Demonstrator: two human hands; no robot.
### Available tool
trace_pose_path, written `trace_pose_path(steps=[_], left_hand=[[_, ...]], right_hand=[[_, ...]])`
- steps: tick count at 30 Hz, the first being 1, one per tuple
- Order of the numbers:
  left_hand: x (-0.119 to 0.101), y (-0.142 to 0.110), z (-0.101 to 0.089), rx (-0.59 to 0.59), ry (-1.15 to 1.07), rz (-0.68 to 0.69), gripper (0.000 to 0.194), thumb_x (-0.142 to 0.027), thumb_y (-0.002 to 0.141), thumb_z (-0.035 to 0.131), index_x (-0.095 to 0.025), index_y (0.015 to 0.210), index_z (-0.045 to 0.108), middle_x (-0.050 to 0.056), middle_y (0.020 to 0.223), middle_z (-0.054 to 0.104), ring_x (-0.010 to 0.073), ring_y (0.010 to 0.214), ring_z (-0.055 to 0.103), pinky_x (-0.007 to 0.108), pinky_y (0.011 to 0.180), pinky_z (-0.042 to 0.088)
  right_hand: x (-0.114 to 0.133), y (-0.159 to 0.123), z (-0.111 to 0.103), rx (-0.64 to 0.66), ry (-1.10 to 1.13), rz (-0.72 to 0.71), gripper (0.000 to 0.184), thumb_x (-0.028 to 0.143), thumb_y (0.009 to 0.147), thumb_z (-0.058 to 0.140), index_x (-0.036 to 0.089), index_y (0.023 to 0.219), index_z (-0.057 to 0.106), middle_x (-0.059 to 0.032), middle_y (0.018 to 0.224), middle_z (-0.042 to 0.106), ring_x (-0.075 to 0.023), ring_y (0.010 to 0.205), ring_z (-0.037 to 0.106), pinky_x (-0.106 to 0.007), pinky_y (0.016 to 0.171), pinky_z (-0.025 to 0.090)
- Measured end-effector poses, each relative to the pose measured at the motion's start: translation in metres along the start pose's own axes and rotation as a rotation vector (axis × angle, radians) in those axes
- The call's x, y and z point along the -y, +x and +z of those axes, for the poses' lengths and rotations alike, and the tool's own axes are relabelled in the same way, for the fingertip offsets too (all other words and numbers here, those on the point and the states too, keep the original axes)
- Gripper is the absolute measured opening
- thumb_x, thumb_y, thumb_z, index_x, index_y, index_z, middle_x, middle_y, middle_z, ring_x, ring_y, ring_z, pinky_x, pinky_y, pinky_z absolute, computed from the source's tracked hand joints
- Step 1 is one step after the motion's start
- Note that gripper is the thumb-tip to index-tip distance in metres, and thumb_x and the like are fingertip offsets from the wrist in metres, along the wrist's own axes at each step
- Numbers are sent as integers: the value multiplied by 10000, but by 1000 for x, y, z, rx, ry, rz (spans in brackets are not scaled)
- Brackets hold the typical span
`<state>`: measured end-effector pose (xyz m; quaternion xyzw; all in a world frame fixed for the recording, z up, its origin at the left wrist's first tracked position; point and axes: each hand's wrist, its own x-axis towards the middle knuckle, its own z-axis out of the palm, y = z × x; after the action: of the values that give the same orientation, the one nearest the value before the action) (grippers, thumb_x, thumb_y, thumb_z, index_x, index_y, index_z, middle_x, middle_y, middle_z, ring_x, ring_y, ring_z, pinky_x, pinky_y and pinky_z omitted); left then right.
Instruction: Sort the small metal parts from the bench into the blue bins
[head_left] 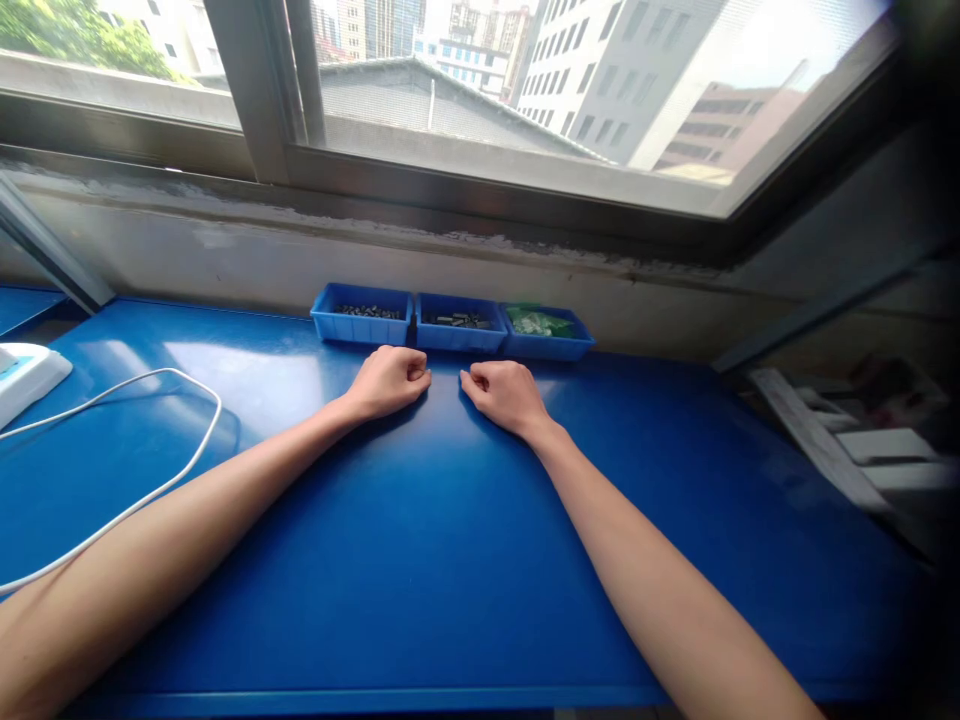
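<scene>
Curled into a loose fist, my left hand (391,380) rests on the blue tabletop (420,560), just in front of the bins. My right hand (504,392) is likewise closed, a short gap to the right of the left one, thumbs facing each other. Nothing shows in either fist. Beyond them, three blue plastic bins stand in a row. The left bin (361,328) holds many small dark metal pieces. Longer metal pieces lie in the middle bin (459,337). Inside the right bin (551,347) is a green-and-clear plastic bag (538,321).
A white cable (196,455) loops across the table's left side and passes by my left forearm. At the left edge sits a white device (30,378). The wall and window frame (487,205) rise behind the bins. Blurred items stand beyond the table's right edge.
</scene>
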<state>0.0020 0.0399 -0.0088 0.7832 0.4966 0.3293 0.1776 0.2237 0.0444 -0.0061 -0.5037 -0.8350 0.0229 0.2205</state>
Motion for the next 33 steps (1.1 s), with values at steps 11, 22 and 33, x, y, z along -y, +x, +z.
trace_pose_path(steps=[11,22,33], left_hand=[[-1,0,1,20,58,1,318,-281,785,553,-200,571,333,-36,534,381,119,542,264,275,563,212],[-2,0,0,37,88,13,324,-278,797,562,-202,568,346,-39,531,395,123,530,274,281,559,217],[-3,-1,-1,44,89,20,329,-278,803,562,-201,573,339,-42,526,404,122,519,289,286,561,219]], right_hand=[[0,0,0,-16,18,3,402,344,909,516,201,562,373,-3,561,569,-131,515,451,-293,559,216],[1,0,0,-185,123,-88,193,269,895,574,209,714,594,-36,743,668,-176,680,609,-284,655,440],[-1,6,12,-279,438,-78,256,195,914,541,241,1132,666,-58,1048,741,-228,951,728,-382,916,586]])
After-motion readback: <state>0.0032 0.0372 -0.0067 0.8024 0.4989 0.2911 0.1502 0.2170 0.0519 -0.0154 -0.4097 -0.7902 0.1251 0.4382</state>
